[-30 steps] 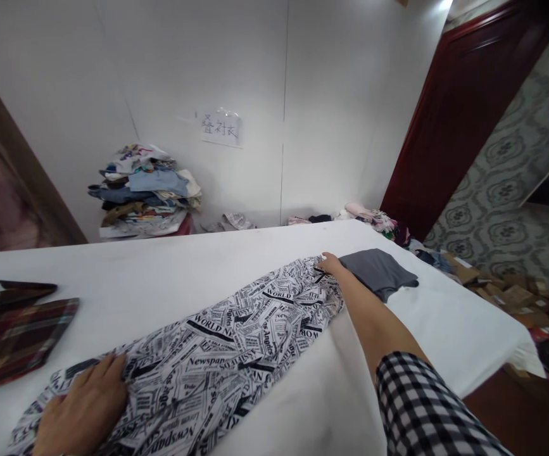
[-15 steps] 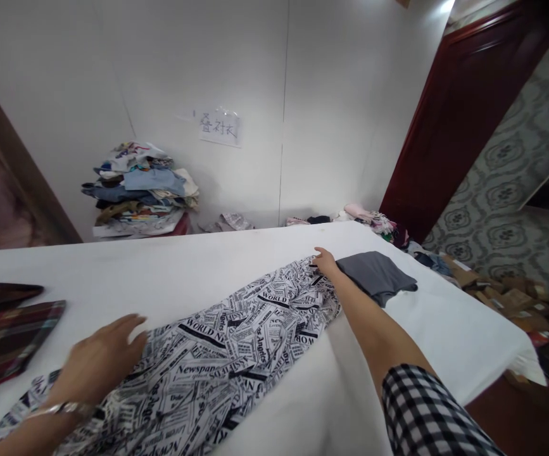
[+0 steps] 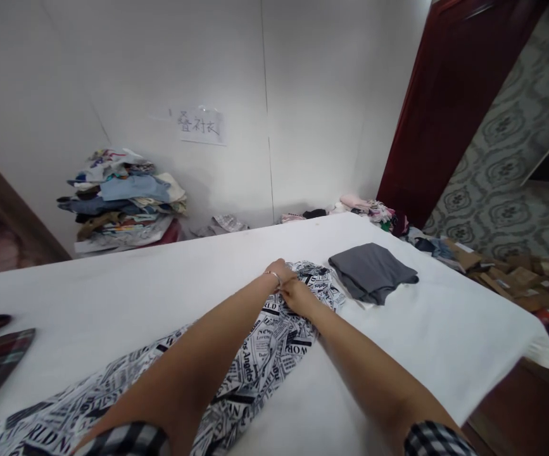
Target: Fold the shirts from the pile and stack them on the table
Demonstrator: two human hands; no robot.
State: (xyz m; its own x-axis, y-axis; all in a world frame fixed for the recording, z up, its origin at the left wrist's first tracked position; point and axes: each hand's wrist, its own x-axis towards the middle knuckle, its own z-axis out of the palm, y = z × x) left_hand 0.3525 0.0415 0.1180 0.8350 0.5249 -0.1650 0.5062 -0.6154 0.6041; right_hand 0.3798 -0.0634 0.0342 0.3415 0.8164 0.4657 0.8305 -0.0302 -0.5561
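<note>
A black-and-white newspaper-print shirt (image 3: 265, 354) stretches diagonally over the white table from the lower left toward the gray cloth. At its far end my left hand (image 3: 280, 273), with a bracelet at the wrist, is closed on the shirt's upper edge. Just below and right of it, touching or nearly so, my right hand (image 3: 297, 295) is curled on the same fabric. Its fingertips are partly hidden. To the right lies a folded dark gray garment (image 3: 372, 272), apart from both hands. My forearms cover part of the shirt.
The white table (image 3: 426, 329) ends at the right in a draped corner. A plaid garment (image 3: 1, 367) lies at the left edge. Behind the table stands a tall clothes pile (image 3: 125, 199); more clothes (image 3: 369, 209) sit at the far right corner. Cardboard boxes (image 3: 516, 282) lie beyond.
My left hand has moved from the shirt's near left part to its far end, beside the right hand. The right hand has come slightly left and nearer. The view has shifted a little.
</note>
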